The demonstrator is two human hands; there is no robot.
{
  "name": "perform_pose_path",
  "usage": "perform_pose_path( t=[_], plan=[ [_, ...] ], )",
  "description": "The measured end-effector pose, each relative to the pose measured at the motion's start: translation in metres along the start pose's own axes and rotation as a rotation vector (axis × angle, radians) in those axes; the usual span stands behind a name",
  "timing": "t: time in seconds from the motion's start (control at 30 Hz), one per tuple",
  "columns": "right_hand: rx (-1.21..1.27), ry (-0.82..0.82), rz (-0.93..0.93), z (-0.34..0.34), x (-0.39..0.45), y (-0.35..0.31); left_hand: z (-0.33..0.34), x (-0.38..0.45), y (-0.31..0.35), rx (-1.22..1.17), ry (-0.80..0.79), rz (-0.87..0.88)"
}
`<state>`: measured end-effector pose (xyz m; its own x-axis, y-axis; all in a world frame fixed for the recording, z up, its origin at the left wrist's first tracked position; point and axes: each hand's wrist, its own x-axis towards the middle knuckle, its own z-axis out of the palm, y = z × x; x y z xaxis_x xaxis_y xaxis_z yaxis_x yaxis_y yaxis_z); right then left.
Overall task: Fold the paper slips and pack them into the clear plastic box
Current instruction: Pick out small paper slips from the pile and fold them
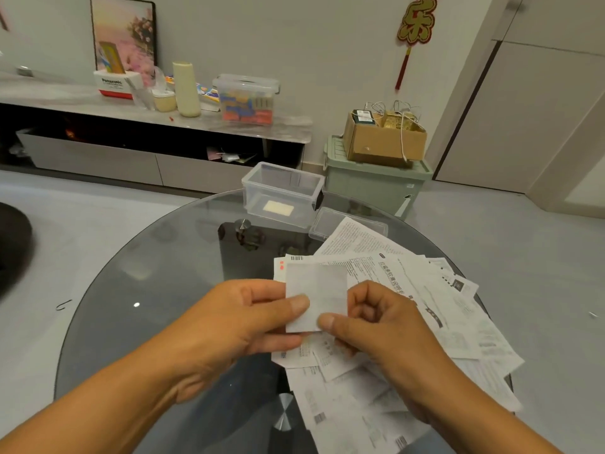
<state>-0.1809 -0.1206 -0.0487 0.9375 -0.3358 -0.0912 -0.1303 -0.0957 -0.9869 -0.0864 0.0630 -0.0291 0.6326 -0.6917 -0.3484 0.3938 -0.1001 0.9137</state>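
Observation:
A small white folded paper slip (319, 286) is held up above the round glass table (157, 257). My left hand (242, 319) pinches its left edge between thumb and fingers. My right hand (373, 319) pinches its lower right corner. Under and to the right of my hands lies a spread pile of printed paper slips (425, 309). The clear plastic box (281, 191) stands open at the table's far edge with one folded slip (278, 208) flat on its bottom. Its clear lid (330, 221) lies just right of it, partly under the papers.
Beyond the table stand a green storage bin (376, 181) with a cardboard box (383, 139) on top, and a low cabinet (131, 126) carrying bottles, boxes and a lidded clear container (247, 98). A dark round object (13, 244) sits at the left edge.

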Motion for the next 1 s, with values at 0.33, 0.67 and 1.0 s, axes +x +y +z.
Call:
perform_pose_path(
  t=[0.33, 0.67, 1.0],
  plan=[
    [-0.078, 0.004, -0.024, 0.006, 0.001, 0.0, -0.003, 0.003, -0.008, -0.057, 0.209, -0.078],
    [-0.127, -0.049, -0.09, -0.002, -0.004, -0.001, 0.002, 0.002, -0.008, -0.163, 0.112, -0.19],
    [-0.07, 0.016, -0.03, -0.003, -0.005, 0.001, 0.014, 0.0, -0.009, 0.088, 0.095, -0.031]
  ],
)
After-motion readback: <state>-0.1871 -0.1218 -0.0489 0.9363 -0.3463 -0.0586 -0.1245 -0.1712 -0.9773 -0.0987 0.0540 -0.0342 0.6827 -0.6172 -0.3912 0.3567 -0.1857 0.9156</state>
